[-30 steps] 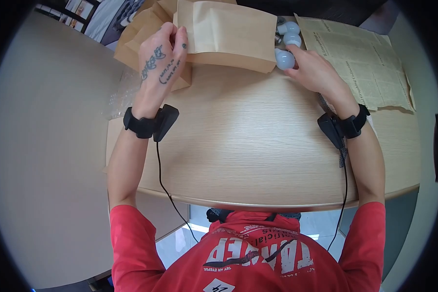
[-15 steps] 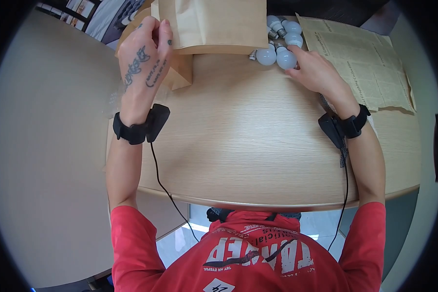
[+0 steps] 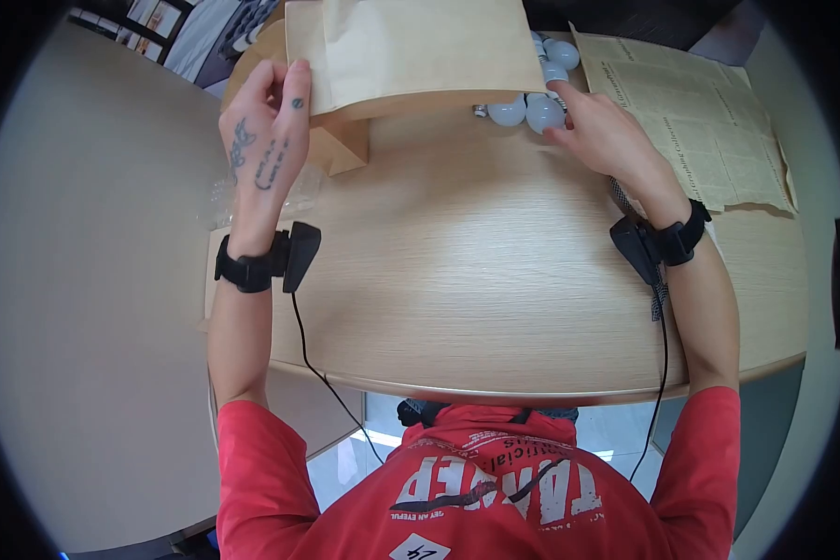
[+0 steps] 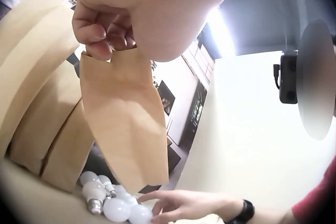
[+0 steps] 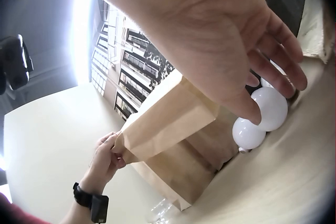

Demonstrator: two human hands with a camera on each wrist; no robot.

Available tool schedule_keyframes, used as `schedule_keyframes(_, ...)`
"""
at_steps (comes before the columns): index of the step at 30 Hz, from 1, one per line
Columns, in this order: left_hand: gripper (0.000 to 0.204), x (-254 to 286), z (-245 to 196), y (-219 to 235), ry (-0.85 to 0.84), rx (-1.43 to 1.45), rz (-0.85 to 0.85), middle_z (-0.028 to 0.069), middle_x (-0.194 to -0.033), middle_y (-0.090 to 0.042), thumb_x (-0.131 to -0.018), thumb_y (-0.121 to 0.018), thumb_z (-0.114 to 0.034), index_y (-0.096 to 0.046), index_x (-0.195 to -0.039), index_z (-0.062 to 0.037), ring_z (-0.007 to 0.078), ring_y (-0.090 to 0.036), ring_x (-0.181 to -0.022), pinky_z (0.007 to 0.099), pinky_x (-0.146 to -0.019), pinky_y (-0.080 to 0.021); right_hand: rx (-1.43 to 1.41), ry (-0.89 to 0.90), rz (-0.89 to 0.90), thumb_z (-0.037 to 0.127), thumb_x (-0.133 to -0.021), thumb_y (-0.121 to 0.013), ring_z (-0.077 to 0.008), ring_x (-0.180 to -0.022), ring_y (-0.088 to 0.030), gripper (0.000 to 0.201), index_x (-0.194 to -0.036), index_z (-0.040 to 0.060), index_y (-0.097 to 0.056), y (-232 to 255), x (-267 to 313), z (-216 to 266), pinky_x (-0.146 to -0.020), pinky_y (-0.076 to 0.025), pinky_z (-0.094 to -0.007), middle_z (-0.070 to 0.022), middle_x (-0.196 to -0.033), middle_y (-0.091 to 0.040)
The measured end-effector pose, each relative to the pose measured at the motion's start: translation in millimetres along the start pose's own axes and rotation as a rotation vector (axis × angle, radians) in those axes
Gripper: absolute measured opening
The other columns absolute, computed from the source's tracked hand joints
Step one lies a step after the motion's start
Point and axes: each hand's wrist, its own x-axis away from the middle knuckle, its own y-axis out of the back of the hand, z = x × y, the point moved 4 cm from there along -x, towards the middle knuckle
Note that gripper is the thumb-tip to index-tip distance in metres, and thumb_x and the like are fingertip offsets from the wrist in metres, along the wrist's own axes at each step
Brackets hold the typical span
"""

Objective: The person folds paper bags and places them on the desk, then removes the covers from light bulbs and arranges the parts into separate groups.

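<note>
The left hand (image 3: 269, 126) pinches one end of the bag (image 3: 420, 47); its long axis runs crosswise, pointing toward the right hand (image 3: 607, 135), whose loosely extended fingers rest at a bulb (image 3: 542, 116).

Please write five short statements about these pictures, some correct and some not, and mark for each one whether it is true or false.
1. The left hand holds a paper bag by its edge. True.
2. The right hand is at the light bulbs. True.
3. A printed sheet lies on the table. True.
4. All the light bulbs are inside the held bag. False: several lie outside it, on the table.
5. Both hands grip the bag. False: only the left hand grips it.
</note>
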Motion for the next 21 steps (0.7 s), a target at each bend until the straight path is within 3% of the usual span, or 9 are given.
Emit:
schedule_keyframes(2,0.032,4.1,6.7,-5.1,0.155,0.19,0.059,0.0008,-0.066,-0.06,-0.1,-0.063,-0.031,-0.062,-0.083,-0.0039,0.0061,-0.055,-0.056,0.0235,-0.048,-0.043,-0.032,-0.005,-0.002,0.023,-0.089,-0.068,-0.0398,-0.098,-0.068,0.05,-0.132,-0.0006,-0.055,3.1,-3.4,-0.5,-0.085,-0.055,-0.0479,-0.0237,-0.1,-0.071)
schedule_keyframes(5,0.031,18.1,18.3,-8.0,0.246,0.4,0.181,0.0014,-0.07,-0.062,-0.102,-0.06,-0.032,-0.06,-0.084,-0.0064,0.0079,-0.057,-0.055,0.022,-0.044,-0.043,-0.022,-0.068,0.031,0.023,-0.089,-0.068,-0.0401,-0.096,-0.068,0.049,-0.131,0.0016,-0.055,6.3,-4.7,7.0,-0.082,-0.054,-0.049,-0.0222,-0.097,-0.071)
schedule_keyframes(8,0.029,30.5,19.7,-17.7,0.366,0.611,0.271,0.0035,-0.072,-0.062,-0.103,-0.059,-0.032,-0.058,-0.087,-0.0072,0.0108,-0.06,-0.054,0.0234,-0.045,-0.044,-0.16,0.108,-0.236,0.024,-0.089,-0.069,-0.0384,-0.089,-0.069,0.038,-0.118,0.0018,-0.062,9.4,-3.2,13.7,-0.076,-0.054,-0.0471,-0.0201,-0.09,-0.071)
schedule_keyframes(11,0.028,42.2,21.2,-30.2,0.476,0.74,0.276,0.0058,-0.076,-0.064,-0.103,-0.058,-0.031,-0.057,-0.089,-0.0071,0.0133,-0.061,-0.054,0.0239,-0.046,-0.045,-0.21,0.088,-0.318,0.026,-0.088,-0.07,-0.0342,-0.078,-0.068,0.027,-0.098,0.0004,-0.066,12.5,-5.3,17.8,-0.071,-0.053,-0.0423,-0.0178,-0.082,-0.069)
schedule_keyframes(14,0.027,50.7,13.9,-46.1,0.508,0.868,0.297,0.0096,-0.086,-0.068,-0.103,-0.057,-0.032,-0.055,-0.094,-0.0062,0.0178,-0.068,-0.065,0.0252,-0.049,-0.05,-0.4,0.177,-0.227,0.027,-0.087,-0.072,-0.0272,-0.072,-0.066,0.028,-0.084,0.0,-0.066,14.6,-1.0,33.5,-0.069,-0.053,-0.0374,-0.0125,-0.079,-0.067)
schedule_keyframes(17,0.027,60.2,5.4,-57.1,0.517,0.962,0.317,0.0142,-0.1,-0.07,-0.102,-0.059,-0.029,-0.054,-0.101,-0.0031,0.0227,-0.073,-0.081,0.0276,-0.057,-0.059,-0.636,0.335,-0.15,0.021,-0.09,-0.073,-0.0133,-0.079,-0.062,0.02,-0.09,0.0028,-0.064,10.2,7.0,53.0,-0.072,-0.05,-0.0302,-0.0053,-0.086,-0.066)
schedule_keyframes(18,0.027,63.1,0.6,-64.2,0.514,0.982,0.318,0.0148,-0.102,-0.069,-0.102,-0.06,-0.028,-0.055,-0.101,-0.0024,0.0232,-0.073,-0.083,0.028,-0.059,-0.06,-0.732,0.376,-0.121,0.023,-0.091,-0.073,-0.0115,-0.09,-0.061,0.023,-0.097,0.0036,-0.064,8.4,8.5,57.6,-0.078,-0.05,-0.0299,-0.0008,-0.094,-0.066)
schedule_keyframes(21,0.028,70.9,-10.9,-78.7,0.486,1.045,0.349,0.016,-0.112,-0.067,-0.1,-0.063,-0.023,-0.055,-0.112,0.0015,0.0251,-0.072,-0.094,0.0311,-0.065,-0.062,-1.004,0.394,-0.31,0.033,-0.09,-0.075,-0.0171,-0.088,-0.065,0.034,-0.101,0.0036,-0.062,-1.8,5.8,66.3,-0.078,-0.052,-0.0312,-0.0045,-0.091,-0.067)
